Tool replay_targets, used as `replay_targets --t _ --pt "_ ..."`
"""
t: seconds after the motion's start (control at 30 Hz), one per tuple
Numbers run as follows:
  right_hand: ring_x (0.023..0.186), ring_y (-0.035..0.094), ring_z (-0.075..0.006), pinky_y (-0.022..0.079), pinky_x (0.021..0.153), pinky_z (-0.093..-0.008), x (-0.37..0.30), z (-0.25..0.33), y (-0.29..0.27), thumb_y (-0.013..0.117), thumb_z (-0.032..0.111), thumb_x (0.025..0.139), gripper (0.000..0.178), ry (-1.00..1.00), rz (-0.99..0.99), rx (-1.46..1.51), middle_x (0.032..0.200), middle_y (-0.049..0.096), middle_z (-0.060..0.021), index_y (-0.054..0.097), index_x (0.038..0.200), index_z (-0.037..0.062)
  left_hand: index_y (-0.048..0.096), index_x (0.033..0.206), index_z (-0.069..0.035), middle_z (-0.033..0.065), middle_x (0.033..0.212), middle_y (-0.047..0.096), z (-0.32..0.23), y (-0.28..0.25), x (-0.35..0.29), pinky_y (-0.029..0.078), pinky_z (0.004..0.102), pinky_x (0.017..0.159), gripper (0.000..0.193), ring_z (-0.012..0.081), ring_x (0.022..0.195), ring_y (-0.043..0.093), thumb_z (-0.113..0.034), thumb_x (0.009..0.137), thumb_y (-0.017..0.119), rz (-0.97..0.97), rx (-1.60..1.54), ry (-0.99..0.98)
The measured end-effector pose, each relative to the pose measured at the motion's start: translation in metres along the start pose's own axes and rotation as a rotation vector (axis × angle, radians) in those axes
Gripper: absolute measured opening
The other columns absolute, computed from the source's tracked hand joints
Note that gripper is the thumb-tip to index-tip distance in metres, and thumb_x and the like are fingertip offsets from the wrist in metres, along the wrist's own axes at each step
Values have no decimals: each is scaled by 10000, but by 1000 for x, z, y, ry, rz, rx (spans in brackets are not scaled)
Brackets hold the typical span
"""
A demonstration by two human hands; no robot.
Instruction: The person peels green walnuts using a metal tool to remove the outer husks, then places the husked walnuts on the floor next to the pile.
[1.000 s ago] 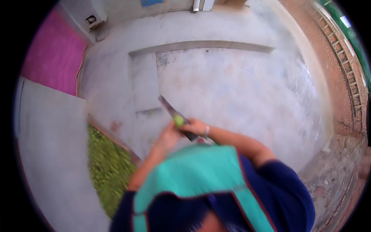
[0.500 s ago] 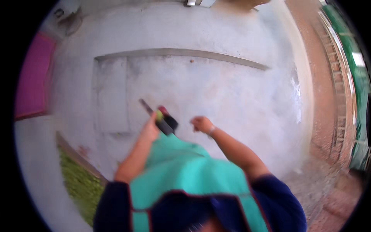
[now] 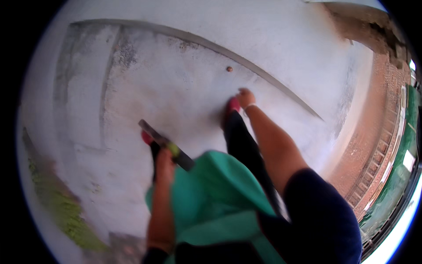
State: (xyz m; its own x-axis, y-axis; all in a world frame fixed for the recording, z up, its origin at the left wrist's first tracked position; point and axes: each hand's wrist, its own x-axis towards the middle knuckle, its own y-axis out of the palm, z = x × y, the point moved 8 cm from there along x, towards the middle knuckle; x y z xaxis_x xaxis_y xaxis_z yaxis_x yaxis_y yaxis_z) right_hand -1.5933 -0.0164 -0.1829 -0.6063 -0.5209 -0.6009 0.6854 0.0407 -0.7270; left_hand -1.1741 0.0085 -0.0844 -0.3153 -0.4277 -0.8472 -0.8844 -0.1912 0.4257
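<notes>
Outdoors, my left hand (image 3: 165, 160) grips a knife (image 3: 165, 143) blade-outward, clear of my body, while my right hand (image 3: 244, 97) reaches down, fingers loosely curled, empty.

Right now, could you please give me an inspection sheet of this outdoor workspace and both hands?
Surface: pale concrete ground, stained, with a raised edge curving across it.
Job's things: long knife, dark blade, green-and-black handle.
Clutter: small brown pebble-like object lying alone on the concrete.
Hands: left hand grips the knife; right hand holds nothing, reaching down.
Cables: nothing seen.
Surroundings: grass strip at left, red brick paving at right, teal garment below.
</notes>
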Motion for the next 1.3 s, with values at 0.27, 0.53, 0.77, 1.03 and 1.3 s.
replay_targets --t 0.27,0.53,0.77,1.03,1.3 --pt "882 607 -282 483 780 -370 231 -41 109 690 365 683 558 -134 5 -345 919 640 -141 529 1169 141 535 1093 15 68 958 600 100 -1 108 434 295 783 389 144 884 541 -321 897 522 -254 167 5" --pt "614 584 -123 469 546 -271 91 74 177 626 246 789 279 -216 425 -109 753 636 -61 573 984 55 469 1200 44 67 1049 574 8 -16 82 404 265 870 487 127 955 535 -275 858 606 -338 -116 109" --pt "665 608 -126 489 561 -244 -208 240 189 643 175 784 365 -227 782 33 825 620 -67 535 1089 7 506 1188 -42 21 1073 534 -129 -50 -73 387 277 856 434 105 1006 482 -322 863 570 -236 -302 113" --pt "693 608 -134 495 599 -245 -370 474 252 671 166 751 410 -451 855 35 852 618 -77 523 1094 -4 549 1135 -77 18 1037 573 -252 -214 -210 403 288 833 386 110 966 511 -351 864 578 -241 -438 370" --pt "821 613 -142 503 726 -274 -501 627 376 697 151 721 362 -867 798 -50 887 635 -82 567 1026 5 561 1131 -101 5 1031 576 -318 -382 -277 419 321 816 375 126 968 514 -359 860 581 -570 -550 411"
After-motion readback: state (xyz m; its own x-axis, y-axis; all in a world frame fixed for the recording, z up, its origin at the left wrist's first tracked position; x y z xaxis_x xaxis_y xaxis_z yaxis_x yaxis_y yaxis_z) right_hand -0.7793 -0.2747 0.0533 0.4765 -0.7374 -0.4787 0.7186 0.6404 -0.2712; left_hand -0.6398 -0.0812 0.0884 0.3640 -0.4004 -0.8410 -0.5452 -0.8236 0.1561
